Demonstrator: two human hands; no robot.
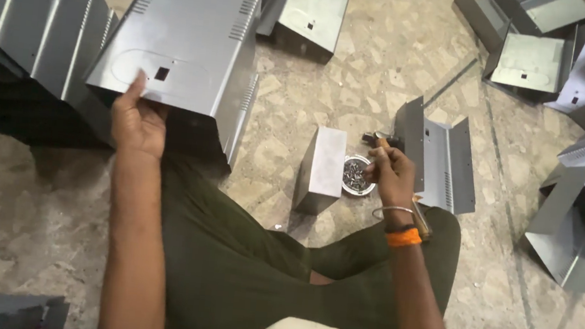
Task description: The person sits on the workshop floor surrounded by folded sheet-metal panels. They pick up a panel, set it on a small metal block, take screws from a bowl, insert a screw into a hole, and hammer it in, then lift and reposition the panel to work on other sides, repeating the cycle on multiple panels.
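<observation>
Left hand gripping the near edge of a large grey folded sheet-metal cover with louvred vent slots and a small square hole, thumb laid flat on top, remaining fingers tucked beneath and hidden; cover tilted, resting against a stack of similar grey vented metal panels at upper left. Right hand curled in a closed fist around the wooden handle of a small hammer, dark head pointing away from the body; silver bangle and orange wristband on the wrist. Just left of the right hand, a small round metal bowl of dark screws or rivets, touching a short grey metal box section standing on the mottled stone floor. Just right of the right hand, a grey bent metal bracket with side flanges. Further grey sheet-metal housings scattered at upper right, well apart from both hands. Dark green trousers of crossed legs filling the lower centre.
</observation>
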